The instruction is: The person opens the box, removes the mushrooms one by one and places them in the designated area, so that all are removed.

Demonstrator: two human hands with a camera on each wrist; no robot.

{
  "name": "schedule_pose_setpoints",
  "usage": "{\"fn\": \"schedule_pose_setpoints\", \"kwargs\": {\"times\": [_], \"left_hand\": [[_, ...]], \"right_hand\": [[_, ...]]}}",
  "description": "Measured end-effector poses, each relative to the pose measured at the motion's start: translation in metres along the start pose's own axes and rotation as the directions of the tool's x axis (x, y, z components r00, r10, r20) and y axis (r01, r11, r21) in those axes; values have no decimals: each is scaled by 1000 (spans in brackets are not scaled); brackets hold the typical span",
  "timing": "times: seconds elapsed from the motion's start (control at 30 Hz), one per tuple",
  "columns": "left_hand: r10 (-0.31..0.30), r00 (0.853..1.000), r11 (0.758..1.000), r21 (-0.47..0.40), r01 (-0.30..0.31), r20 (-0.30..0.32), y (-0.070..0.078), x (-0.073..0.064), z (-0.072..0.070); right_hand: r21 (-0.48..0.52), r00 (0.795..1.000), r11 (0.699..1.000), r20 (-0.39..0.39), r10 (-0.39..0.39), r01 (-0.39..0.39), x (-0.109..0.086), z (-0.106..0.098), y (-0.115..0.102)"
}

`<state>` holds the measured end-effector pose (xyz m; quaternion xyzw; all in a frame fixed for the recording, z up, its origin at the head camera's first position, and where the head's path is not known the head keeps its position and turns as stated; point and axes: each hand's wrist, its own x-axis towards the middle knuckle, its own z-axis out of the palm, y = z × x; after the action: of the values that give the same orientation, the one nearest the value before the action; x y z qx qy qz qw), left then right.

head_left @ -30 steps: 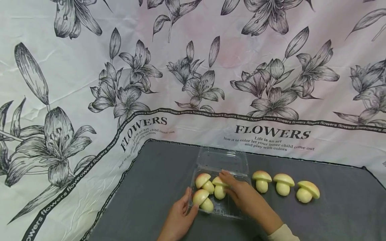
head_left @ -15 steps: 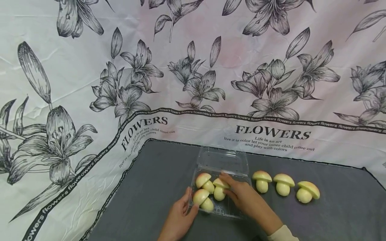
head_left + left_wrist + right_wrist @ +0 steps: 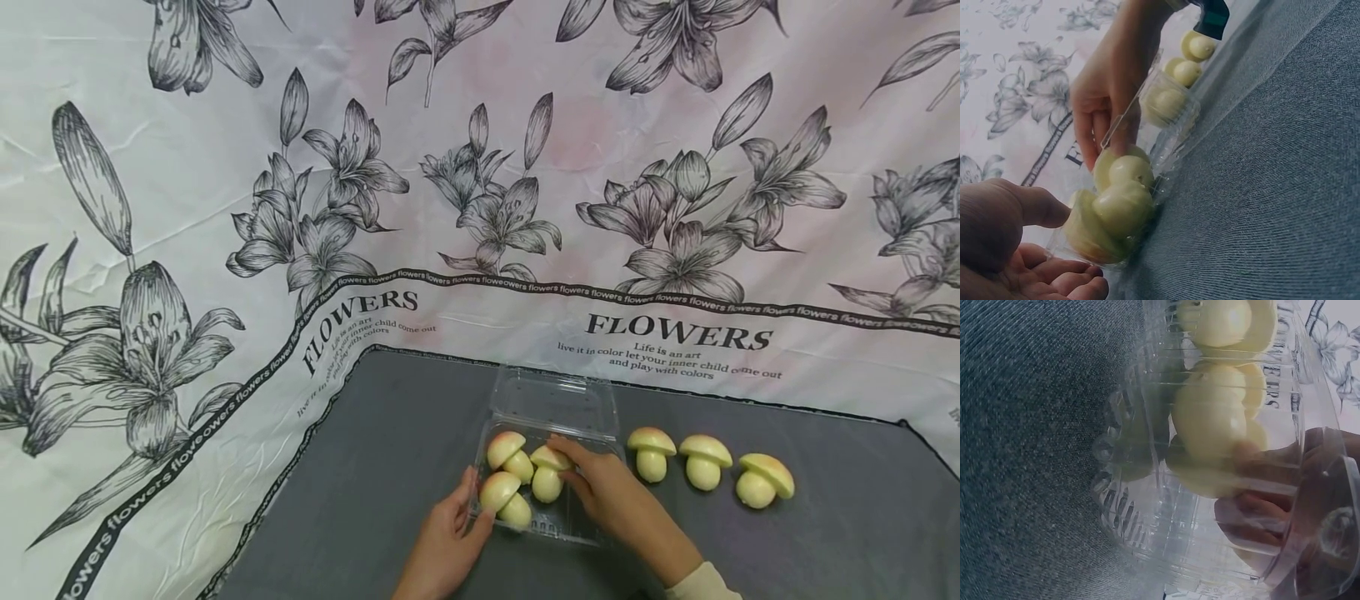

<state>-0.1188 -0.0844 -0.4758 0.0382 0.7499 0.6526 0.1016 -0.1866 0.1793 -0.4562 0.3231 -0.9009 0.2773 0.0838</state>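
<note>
A clear plastic clamshell box (image 3: 573,527), its lid (image 3: 551,400) folded back, holds three mushroom-shaped pieces, pale yellow-green with reddish caps. Two of them, a back-left piece (image 3: 508,454) and a front-left piece (image 3: 504,498), lie at the box's left side. My right hand (image 3: 611,492) reaches over the box and pinches the cap of the third mushroom-shaped piece (image 3: 549,483), whose stem points toward me. With thumb and fingers on either side, my left hand (image 3: 450,533) grips the box's left wall. In the left wrist view its thumb (image 3: 1044,203) lies right at the nearest piece (image 3: 1100,225).
To the right of the box, three more mushroom-shaped pieces stand in a row: one near the box (image 3: 651,454), a middle one (image 3: 705,461) and a right one (image 3: 763,481). A dark grey cloth (image 3: 390,433) covers the table. Flower-printed sheeting (image 3: 525,208) hangs behind.
My right hand has drawn the third mushroom-shaped piece slightly toward me within the box. My left hand and the other pieces have stayed in place.
</note>
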Motion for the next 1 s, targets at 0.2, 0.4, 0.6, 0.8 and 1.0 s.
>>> {"fn": "schedule_pose_setpoints", "kwargs": {"times": [0.2, 0.4, 0.6, 0.8, 1.0], "left_hand": [[-1, 1000, 1000, 5, 1, -2, 1, 0, 1], [14, 1000, 1000, -2, -14, 3, 2, -2, 1], [39, 999, 999, 5, -39, 1, 2, -4, 1], [70, 997, 997, 12, -70, 12, 0, -4, 2], [64, 998, 998, 12, -64, 22, 0, -3, 1]], "right_hand": [[8, 997, 998, 30, 64, -64, -1, -3, -2], [-5, 996, 996, -9, 85, -85, -3, -6, -5], [18, 995, 995, -17, 94, -94, -6, -11, -6], [60, 996, 995, -42, 76, -74, -11, -13, -3], [-20, 981, 999, -193, -36, 33, -14, -19, 1]]}}
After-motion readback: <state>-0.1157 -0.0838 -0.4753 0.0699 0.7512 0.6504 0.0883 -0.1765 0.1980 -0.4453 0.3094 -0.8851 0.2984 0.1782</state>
